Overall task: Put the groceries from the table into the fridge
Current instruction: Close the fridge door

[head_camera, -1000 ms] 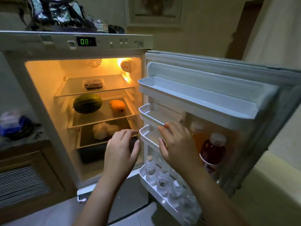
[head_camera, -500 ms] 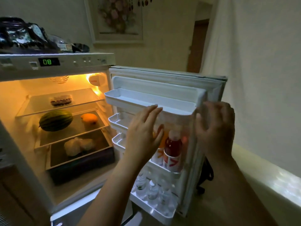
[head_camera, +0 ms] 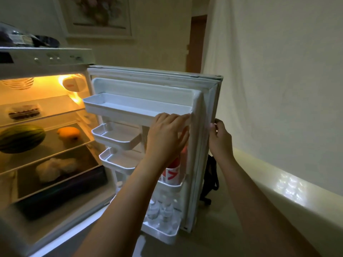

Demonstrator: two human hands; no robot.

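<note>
The small fridge stands wide open, its door swung to the right. My left hand lies flat with fingers spread against the inner door, just below the top door shelf. My right hand curls around the door's outer edge. Inside, a watermelon and an orange fruit sit on the middle shelf, a dark berry box on the top shelf, a pale bagged item lower down. A red bottle stands in the door rack, partly hidden by my left arm.
Several small water bottles fill the bottom door rack. A dark bag lies on the floor behind the door. A pale wall and ledge run along the right. Dark items sit on top of the fridge.
The view has turned right toward the door. My left hand rose from the lower racks to the inner door panel. My right hand moved out to the door's outer edge and gripped it.
</note>
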